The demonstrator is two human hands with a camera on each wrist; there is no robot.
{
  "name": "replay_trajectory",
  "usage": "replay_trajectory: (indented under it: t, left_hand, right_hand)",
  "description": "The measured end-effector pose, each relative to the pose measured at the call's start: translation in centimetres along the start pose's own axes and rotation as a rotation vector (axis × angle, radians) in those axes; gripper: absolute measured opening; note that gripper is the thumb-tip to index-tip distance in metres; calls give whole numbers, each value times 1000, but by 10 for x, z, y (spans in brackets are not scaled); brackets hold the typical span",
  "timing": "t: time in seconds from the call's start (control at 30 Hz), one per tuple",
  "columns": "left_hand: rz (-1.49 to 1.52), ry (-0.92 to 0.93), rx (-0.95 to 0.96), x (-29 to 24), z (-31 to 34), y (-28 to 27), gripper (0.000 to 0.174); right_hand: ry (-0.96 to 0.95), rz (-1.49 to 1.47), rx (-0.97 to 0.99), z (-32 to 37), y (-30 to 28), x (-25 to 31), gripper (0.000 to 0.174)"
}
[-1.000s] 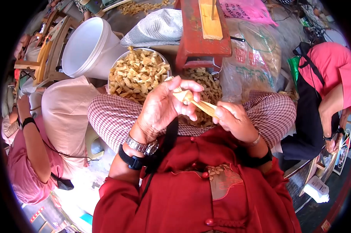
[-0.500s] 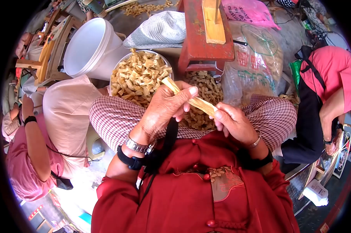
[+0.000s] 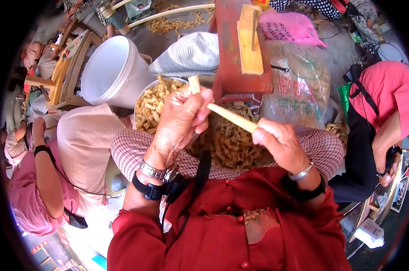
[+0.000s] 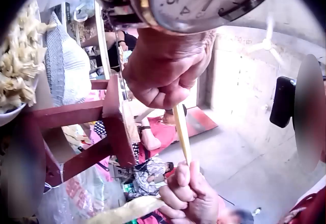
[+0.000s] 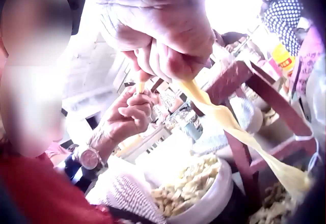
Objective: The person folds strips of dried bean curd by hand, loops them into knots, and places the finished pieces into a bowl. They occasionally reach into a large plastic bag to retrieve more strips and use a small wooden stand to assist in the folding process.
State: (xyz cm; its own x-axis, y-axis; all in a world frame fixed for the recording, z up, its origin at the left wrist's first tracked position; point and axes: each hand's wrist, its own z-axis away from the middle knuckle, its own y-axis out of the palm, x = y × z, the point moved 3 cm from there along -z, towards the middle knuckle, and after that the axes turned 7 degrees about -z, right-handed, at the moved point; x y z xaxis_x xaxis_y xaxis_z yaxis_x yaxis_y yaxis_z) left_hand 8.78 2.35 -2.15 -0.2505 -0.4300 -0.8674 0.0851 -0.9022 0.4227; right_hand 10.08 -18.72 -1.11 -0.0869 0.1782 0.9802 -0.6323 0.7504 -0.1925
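A pale yellow, husk-like strip [image 3: 232, 118] runs straight between the two hands, above the lap. My left hand [image 3: 182, 113] grips one end with curled fingers, and a short flat end sticks out above its knuckles. The right hand [image 3: 283, 141] pinches the strip between thumb and fingers, lower and to the right. In the right wrist view a long loose tail [image 5: 239, 128] hangs from the right hand, twisted and widening towards its end. Under the hands lies a heap of folded strip pieces [image 3: 234, 142]; more pieces [image 3: 148, 108] fill a white bowl beside it.
A red wooden stool [image 3: 229, 49] with a wooden block [image 3: 250, 58] on it stands just ahead. Left of it are a white bucket [image 3: 106, 67] and a grey-white cloth hat [image 3: 188, 54]. A clear plastic sack [image 3: 299, 86] lies right. People sit at both sides.
A second ago the strip showed a folded lump at the left hand; then it lay flat between both hands. Now it is narrow and straight, and the hands have moved farther apart.
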Motion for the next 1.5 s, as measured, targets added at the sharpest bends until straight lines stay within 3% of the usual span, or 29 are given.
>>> replay_trajectory:
  t: [0.13, 0.33, 0.43, 0.53, 0.67, 0.8, 0.97, 1.2, 1.5]
  left_hand:
    - [-143, 149, 15, -28, -43, 24, 15]
    - [-282, 228, -1, -52, -107, 43, 18]
    - [-334, 235, -21, -52, -133, 46, 20]
    - [-587, 274, -113, -31, -163, 38, 22]
    - [-771, 179, -149, -16, -156, 34, 24]
    - [-847, 138, -130, -10, -130, 27, 22]
    - [-841, 290, -154, -4, -108, 26, 24]
    - [-746, 274, -135, -20, -97, 39, 20]
    - [-678, 335, -172, -27, -130, 42, 18]
  right_hand:
    - [-100, 250, -160, -35, -44, 21, 32]
    - [-223, 447, -314, -86, -97, 26, 36]
    - [-194, 432, -360, -104, -111, 18, 36]
    - [-107, 450, -373, -121, -118, -18, 34]
    - [-114, 393, -309, -106, -101, -52, 31]
    - [-2, 295, -302, -74, -75, -41, 32]
    - [-36, 317, -355, -56, -56, -39, 31]
    - [-125, 448, -476, -53, -64, -18, 28]
    - [-207, 558, -546, -91, -99, -10, 22]
